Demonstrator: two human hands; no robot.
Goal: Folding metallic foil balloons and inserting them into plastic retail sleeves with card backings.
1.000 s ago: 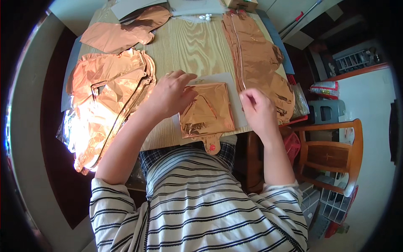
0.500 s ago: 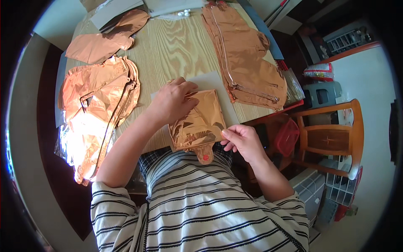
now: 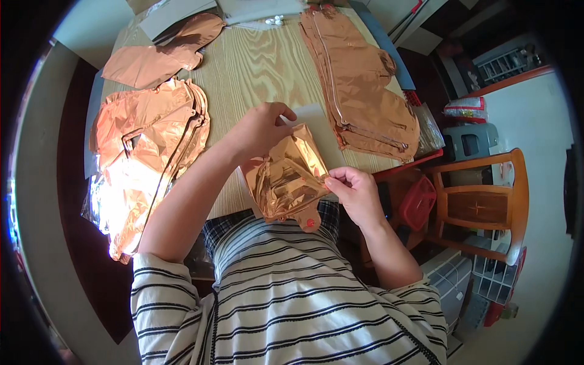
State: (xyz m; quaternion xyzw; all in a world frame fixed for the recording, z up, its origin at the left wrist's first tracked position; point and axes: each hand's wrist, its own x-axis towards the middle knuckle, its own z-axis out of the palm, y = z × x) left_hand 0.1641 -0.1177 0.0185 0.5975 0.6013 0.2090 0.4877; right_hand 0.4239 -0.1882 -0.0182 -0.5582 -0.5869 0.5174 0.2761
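A shiny copper-coloured foil balloon (image 3: 286, 173), folded into a flat packet, is held slightly tilted at the table's near edge, just in front of my body. From its near side sticks out a rounded tab (image 3: 309, 220) with a red mark. My left hand (image 3: 258, 131) is closed at the packet's far left edge, its fingers curled; the palm side is hidden. Between thumb and fingers, my right hand (image 3: 354, 193) pinches the packet's right corner. Under and beyond the packet lies a pale flat sheet (image 3: 313, 117), partly covered.
Flat foil balloons lie in a stack (image 3: 365, 85) on the right of the wooden table (image 3: 258, 67). A brighter pile (image 3: 149, 134) lies at the left, with another foil piece (image 3: 152, 61) behind it. Grey boards (image 3: 176, 18) are at the far left. A wooden chair (image 3: 477, 204) stands right.
The foil packet has turned and its near edge now slopes up to the right, the tab swinging right. My left hand has lifted a little at the far edge; my right hand keeps its pinch.
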